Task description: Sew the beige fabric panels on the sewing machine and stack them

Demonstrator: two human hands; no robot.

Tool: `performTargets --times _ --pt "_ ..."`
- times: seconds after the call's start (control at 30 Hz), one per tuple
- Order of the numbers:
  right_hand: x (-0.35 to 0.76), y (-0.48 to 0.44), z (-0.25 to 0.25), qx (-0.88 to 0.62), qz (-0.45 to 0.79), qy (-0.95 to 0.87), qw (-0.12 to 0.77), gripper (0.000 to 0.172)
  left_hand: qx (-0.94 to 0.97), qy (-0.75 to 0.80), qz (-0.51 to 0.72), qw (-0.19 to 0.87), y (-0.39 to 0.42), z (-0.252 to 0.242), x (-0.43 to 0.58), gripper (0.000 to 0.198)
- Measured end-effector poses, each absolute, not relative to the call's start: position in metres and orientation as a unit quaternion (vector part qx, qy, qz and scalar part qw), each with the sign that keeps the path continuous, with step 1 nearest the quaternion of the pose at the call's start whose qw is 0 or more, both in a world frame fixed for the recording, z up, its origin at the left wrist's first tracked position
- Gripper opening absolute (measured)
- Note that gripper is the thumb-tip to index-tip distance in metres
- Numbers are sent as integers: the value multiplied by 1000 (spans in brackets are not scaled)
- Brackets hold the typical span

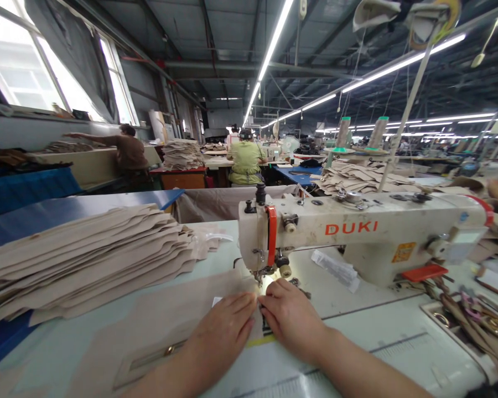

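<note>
A beige fabric piece (149,315) lies flat on the pale green sewing table, its right edge running under the needle area of a DUKI sewing machine (299,226). My left hand (226,326) presses on this piece just in front of the presser foot (263,276), fingers together and thumb tucked alongside. Opposite it, my right hand (292,318) is closed, its curled fingertips pinching at the fabric edge and nearly meeting the left fingertips. What lies between the fingertips is mostly hidden. A small white slip (216,301) shows beside my left hand.
A tall stack of beige fabric pieces (87,254) sits at left. Right of the machine, a tray (452,326) holds straps and metal rings. A clear plastic packet (336,270) lies under the machine arm. Thread cones (377,132) stand behind; two people work farther off.
</note>
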State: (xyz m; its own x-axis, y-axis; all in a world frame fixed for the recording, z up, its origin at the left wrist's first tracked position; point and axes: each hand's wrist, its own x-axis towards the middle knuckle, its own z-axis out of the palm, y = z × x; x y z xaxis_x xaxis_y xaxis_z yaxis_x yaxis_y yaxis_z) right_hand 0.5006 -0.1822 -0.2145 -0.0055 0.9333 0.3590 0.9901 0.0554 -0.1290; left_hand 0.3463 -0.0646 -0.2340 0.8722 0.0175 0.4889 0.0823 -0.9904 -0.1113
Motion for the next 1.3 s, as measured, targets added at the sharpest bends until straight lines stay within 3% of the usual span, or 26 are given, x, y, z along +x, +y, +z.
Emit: performTargets --times 0.23,1.3 --pt "504 -181 -220 -684 -101 -701 178 20 -958 -14 -276 70 -59 -233 355 35" --pt "505 -178 -219 -699 -103 -692 148 15 -967 -19 -253 29 -44 -235 362 33"
